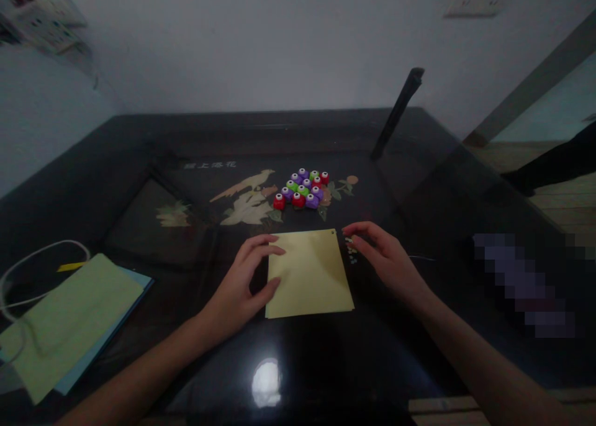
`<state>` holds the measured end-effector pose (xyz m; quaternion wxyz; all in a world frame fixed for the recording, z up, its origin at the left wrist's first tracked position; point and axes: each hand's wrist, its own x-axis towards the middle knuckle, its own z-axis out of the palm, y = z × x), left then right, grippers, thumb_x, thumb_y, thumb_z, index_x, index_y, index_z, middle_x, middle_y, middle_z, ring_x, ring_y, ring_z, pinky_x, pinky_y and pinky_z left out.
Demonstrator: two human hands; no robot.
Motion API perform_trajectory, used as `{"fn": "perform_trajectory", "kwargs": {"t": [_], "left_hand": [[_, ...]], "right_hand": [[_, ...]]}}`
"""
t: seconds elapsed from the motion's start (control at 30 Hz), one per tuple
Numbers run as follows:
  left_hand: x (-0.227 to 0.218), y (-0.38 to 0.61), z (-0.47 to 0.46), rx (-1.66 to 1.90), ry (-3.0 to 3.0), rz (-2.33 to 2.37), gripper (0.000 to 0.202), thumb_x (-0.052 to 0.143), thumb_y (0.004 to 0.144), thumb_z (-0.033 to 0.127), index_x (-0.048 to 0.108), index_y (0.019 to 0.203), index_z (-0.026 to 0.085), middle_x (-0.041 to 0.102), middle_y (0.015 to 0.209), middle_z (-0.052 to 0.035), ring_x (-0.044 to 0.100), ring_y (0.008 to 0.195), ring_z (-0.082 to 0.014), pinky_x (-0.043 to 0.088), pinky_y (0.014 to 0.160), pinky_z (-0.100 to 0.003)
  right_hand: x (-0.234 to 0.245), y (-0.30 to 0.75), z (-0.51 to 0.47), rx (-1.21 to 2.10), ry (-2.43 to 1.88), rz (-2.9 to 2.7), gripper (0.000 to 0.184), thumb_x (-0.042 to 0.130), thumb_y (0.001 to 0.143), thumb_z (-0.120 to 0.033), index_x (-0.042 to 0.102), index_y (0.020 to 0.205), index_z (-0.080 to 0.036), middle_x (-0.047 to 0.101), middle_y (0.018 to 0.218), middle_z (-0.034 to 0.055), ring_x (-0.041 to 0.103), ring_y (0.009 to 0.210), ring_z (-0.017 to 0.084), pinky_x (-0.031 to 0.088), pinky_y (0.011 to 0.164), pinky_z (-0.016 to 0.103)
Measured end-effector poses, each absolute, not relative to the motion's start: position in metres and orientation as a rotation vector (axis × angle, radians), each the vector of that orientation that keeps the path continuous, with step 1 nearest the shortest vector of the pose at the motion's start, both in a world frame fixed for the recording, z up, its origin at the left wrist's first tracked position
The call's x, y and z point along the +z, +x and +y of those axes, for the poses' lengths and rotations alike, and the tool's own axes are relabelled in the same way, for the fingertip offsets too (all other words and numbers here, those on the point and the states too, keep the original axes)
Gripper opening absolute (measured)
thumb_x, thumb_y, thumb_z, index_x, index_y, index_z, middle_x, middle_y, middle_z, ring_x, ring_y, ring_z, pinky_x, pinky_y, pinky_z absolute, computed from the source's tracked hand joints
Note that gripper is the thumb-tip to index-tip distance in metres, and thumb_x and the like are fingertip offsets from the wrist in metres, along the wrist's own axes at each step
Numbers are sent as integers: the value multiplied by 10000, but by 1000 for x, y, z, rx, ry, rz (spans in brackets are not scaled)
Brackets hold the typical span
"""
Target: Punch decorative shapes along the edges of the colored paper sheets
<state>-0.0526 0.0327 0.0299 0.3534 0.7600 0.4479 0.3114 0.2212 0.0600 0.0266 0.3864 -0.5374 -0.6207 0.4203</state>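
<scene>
A stack of square pale yellow paper sheets lies in front of me on the dark table. My left hand rests at the left edge of the stack, fingers spread and the tips on the top sheet. Just right of the stack, my right hand is over a small scatter of tiny light pieces. Its thumb and index finger are curved and slightly apart, with nothing visible held between them. A tiny dark spot marks the top right corner of the paper.
Several red, purple and green eye-shaped pieces form a cluster behind the paper. Green and blue sheets lie at left beside a white cable. A dark upright post rises at the back right. A blurred-out object sits right.
</scene>
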Motion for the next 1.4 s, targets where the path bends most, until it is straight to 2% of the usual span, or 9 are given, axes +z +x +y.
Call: {"fn": "perform_trajectory", "kwargs": {"t": [0.13,0.23,0.33,0.73,0.97,1.13,1.23,1.3,1.4], "left_hand": [[32,-51,25,378,2317,991,445,721,731,208,521,1126,252,393,1358,-110,368,1281,-329,387,1030,-511],[28,-50,22,291,2428,962,416,676,729,118,515,1097,229,409,1345,-122,385,1267,-325,411,1006,-503],[25,-51,21,284,2490,955,346,587,753,57,518,1053,214,431,1318,-125,400,1255,-311,429,992,-484],[23,-47,19,265,2620,887,282,506,786,37,525,1027,182,494,1240,-141,453,1228,-317,369,1032,-599],[19,-47,20,293,2646,901,256,512,801,74,534,1019,204,515,1248,-132,453,1242,-302,380,1033,-576],[25,-51,22,331,2601,970,217,576,830,205,569,1045,239,563,1251,-109,481,1228,-301,308,1065,-599],[29,-56,32,530,2479,1056,167,572,849,248,604,1013,253,631,1146,-80,560,1122,-258,361,1053,-493],[29,-61,42,690,2318,1129,114,545,867,245,622,950,234,661,1032,-73,609,997,-228,457,934,-384],[23,-70,60,898,2007,1291,177,507,887,275,600,757,199,625,750,-34,592,713,-176,467,669,-277]], "right_hand": [[10,222,71,628,-1362,-1969,293,487,873,-224,601,1141,-201,606,1218,122,524,1183,266,408,1018,498],[-3,218,77,556,-1355,-2177,376,460,881,-193,553,1245,-215,572,1313,109,440,1290,271,312,1087,541],[-9,215,77,529,-1400,-2249,396,444,888,-177,537,1268,-238,587,1304,95,463,1277,269,250,1100,587],[-6,219,77,510,-1396,-2314,414,457,878,-140,522,1270,-254,578,1322,76,453,1290,275,202,1106,625],[-9,219,79,486,-1400,-2362,428,461,868,-135,511,1277,-250,552,1354,73,409,1320,280,174,1107,638],[4,223,79,485,-1345,-2282,386,496,860,-166,544,1232,-258,520,1380,75,385,1330,291,203,1098,621],[26,232,77,535,-1325,-2056,239,531,861,-238,597,1091,-244,605,1224,95,520,1176,273,386,1004,509],[38,240,75,652,-1379,-1853,106,563,848,-304,600,901,-221,655,989,82,608,922,232,486,811,391],[37,256,71,864,-1445,-1587,285,594,832,-385,472,642,-213,538,634,-3,495,583,138,394,554,273]]}}
